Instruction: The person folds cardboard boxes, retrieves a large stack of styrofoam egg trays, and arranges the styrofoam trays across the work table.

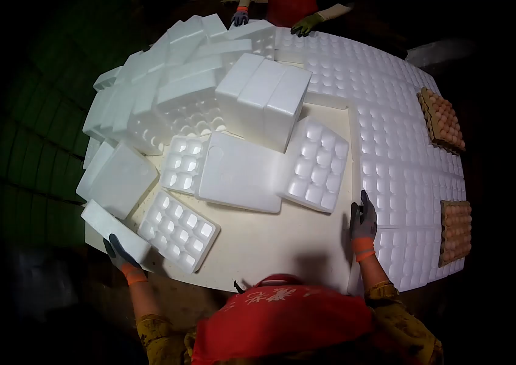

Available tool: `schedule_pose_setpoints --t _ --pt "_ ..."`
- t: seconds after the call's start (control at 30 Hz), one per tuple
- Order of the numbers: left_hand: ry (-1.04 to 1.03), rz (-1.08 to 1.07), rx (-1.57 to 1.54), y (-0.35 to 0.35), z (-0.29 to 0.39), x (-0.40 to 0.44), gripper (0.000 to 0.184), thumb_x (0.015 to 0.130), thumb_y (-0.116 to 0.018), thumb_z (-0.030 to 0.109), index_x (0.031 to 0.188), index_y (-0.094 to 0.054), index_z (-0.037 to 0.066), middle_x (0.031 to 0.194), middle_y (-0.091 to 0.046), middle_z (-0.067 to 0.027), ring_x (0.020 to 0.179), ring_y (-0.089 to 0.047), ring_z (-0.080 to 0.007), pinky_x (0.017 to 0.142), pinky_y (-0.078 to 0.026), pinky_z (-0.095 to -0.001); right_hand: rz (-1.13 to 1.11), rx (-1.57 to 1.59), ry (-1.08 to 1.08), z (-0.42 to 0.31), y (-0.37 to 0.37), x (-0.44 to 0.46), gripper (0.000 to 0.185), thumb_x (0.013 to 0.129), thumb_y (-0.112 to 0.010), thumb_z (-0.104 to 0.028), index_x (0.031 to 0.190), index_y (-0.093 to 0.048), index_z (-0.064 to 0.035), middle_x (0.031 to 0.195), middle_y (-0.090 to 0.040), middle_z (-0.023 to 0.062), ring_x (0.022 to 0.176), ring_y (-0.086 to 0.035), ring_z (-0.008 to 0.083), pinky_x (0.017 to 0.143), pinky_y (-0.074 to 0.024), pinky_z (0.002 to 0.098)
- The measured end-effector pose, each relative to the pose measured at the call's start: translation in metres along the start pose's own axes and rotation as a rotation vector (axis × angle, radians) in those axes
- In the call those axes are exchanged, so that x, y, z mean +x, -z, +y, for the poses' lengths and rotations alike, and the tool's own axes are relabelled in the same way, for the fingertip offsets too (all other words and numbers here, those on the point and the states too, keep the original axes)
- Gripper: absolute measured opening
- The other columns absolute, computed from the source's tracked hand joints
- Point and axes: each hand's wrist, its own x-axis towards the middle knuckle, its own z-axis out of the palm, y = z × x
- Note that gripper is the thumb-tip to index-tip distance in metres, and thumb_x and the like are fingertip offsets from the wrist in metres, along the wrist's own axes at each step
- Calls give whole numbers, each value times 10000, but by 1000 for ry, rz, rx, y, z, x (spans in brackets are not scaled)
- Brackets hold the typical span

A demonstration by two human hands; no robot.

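Observation:
My left hand (124, 254), in a grey and dark glove with an orange cuff, is at the near left table edge. It grips the near end of a white foam egg tray (115, 231); part of its fingers is hidden. Beside that tray lies another foam egg tray (179, 232) with its square hollows up. My right hand (363, 222), gloved alike, has its fingers apart and holds nothing. It rests over the table's raised inner strip (353, 158), next to the rows of white foam trays (392, 176) on the right.
Foam trays are heaped at the far left (142, 97), with a stack (264, 91) nearer the middle. Two brown cartons of eggs (443, 121) (456, 233) sit on the right rows. Across the table, a co-worker's gloved hands (241, 16) (306, 25) are near the trays.

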Motion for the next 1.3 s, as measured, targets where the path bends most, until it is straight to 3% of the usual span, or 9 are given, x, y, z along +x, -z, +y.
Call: schedule_pose_setpoints --t 0.1,0.37,0.57,0.73,0.83,1.03,1.1,1.17,1.3 --pt "4 -18 39 -9 9 -21 615 949 -680 298 1447 -435 33 1320 -558 -152 1080 -594 -271 916 -521 -400 -48 -462 637 -51 -23 -8 861 887 -672 -442 1547 -275 -57 1545 -358 212 1427 -329 409 1165 -272 536" --pt "2 -71 52 12 -10 -44 595 953 -675 314 1422 -449 27 1313 -551 -120 1091 -578 -248 909 -507 -396 -57 -778 513 26 -75 120 407 925 -566 -245 1328 -557 -186 1518 -447 18 1285 -488 282 1166 -277 494" --pt "-86 -169 244 14 -7 -59 557 966 -668 279 1414 -475 10 1281 -573 -98 1088 -564 -202 923 -487 -352 80 -677 609 -46 -76 140 721 922 -597 -325 1546 -289 -138 1598 -288 129 1468 -234 381 1197 -134 545" --pt "-114 -179 288 24 -38 -23 589 961 -677 269 1430 -450 -5 1350 -542 -106 1123 -560 -206 958 -488 -349 -567 -735 660 -110 -167 35 1071 744 -760 -595 1585 -177 -281 1643 -146 144 1480 -190 448 1185 -255 522" --pt "-58 -196 250 4 -14 -36 615 959 -675 295 1441 -433 0 1354 -539 -110 1123 -560 -218 951 -495 -368 -378 -465 719 -88 -182 28 832 866 -716 -451 1555 -311 -219 1598 -287 157 1441 -325 373 1139 -353 405" --pt "44 -327 156 15 -21 7 511 977 -644 268 1397 -484 24 1297 -571 -112 1093 -574 -221 928 -505 -372 -417 1021 -218 -48 -34 -62 516 1021 -511 -207 1474 -397 13 1338 -587 116 1152 -612 216 937 -524 352" --pt "-13 -306 284 12 -22 19 495 980 -642 233 1402 -483 29 1295 -571 -109 1089 -574 -216 927 -511 -374 -109 472 -403 27 -30 -93 570 1001 -551 -275 1475 -390 -3 1331 -583 153 1194 -593 278 987 -502 421" --pt "-19 -315 195 5 -23 12 501 969 -658 181 1410 -479 26 1308 -563 -107 1095 -571 -210 937 -512 -363 222 -425 266 20 -29 -126 671 956 -608 -342 1491 -364 -18 1445 -481 200 1341 -454 361 1112 -363 510" --pt "-30 -348 162 9 -28 9 500 965 -662 172 1413 -480 45 1303 -566 -95 1090 -571 -202 924 -516 -350 -290 -615 516 -57 -104 -153 748 924 -573 -505 1523 -355 -114 1581 -301 183 1461 -242 413 1197 -163 562"
